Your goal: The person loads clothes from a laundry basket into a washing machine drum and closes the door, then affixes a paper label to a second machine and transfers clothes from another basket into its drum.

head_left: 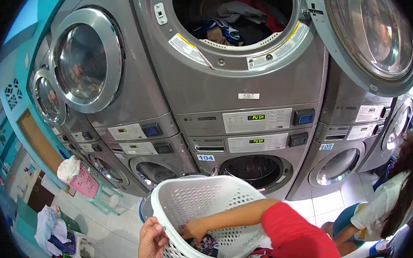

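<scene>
A white perforated laundry basket (pixel 191 189) is tilted toward me in front of the machines. My left hand (pixel 152 236) is closed on the basket's left rim, fingers curled over it. Reaching down inside, my right hand (pixel 193 230) has its fingers bent around a dark patterned garment (pixel 207 245) near the bottom; the fingertips are partly hidden. Above the basket, an open dryer drum (pixel 235 13) holds a heap of clothes (pixel 242 15) in grey, red and dark blue. Its round door (pixel 370 29) is swung out to the right.
Below the dryer is a front-load washer (pixel 254 171) marked 104. Other stacked machines (pixel 86 60) flank it. Left, a pink basket (pixel 83 181) stands on a green stool (pixel 104 201), and clothes are piled on a white chair (pixel 84 250). Another person (pixel 381 203) bends at the right.
</scene>
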A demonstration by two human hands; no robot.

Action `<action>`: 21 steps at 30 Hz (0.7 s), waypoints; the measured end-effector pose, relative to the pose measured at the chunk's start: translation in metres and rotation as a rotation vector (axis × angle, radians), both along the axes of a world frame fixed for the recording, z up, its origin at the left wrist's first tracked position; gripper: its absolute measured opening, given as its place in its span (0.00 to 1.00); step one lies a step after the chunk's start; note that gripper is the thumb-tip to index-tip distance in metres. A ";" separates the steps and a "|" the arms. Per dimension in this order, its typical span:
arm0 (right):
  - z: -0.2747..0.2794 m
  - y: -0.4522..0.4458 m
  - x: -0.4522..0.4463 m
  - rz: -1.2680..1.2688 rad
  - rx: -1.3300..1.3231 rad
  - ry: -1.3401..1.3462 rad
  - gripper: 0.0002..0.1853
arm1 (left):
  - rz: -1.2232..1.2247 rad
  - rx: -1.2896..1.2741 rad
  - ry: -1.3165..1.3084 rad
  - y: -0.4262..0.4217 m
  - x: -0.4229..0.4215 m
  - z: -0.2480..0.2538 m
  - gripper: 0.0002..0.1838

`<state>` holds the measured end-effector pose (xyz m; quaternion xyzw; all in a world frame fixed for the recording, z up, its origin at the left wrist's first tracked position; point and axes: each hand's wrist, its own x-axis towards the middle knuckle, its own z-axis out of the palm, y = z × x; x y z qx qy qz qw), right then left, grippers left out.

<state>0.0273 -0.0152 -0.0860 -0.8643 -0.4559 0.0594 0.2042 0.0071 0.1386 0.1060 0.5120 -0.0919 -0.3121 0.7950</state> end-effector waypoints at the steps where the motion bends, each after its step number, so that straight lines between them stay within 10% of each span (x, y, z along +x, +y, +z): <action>1: -0.018 0.012 0.000 0.001 0.009 0.005 0.47 | -0.044 -0.012 -0.009 -0.003 -0.002 0.010 0.08; 5: -0.095 0.040 -0.012 -0.345 -0.410 -0.006 0.65 | -0.124 -0.217 -0.001 0.007 -0.013 0.044 0.12; 8: -0.152 0.008 -0.020 -0.631 -0.219 -0.085 0.20 | -0.084 -0.256 -0.009 0.028 -0.022 0.055 0.15; 12: -0.132 -0.037 -0.036 -0.812 -0.262 -0.063 0.26 | -0.060 -0.334 0.069 0.042 -0.034 0.051 0.17; 14: -0.136 -0.052 -0.030 -0.900 -0.378 -0.194 0.12 | -0.030 -0.308 -0.028 0.035 -0.033 0.051 0.15; 21: -0.014 -0.065 -0.020 -0.123 -0.249 -0.281 0.09 | -0.069 -0.192 -0.031 0.035 -0.013 0.036 0.13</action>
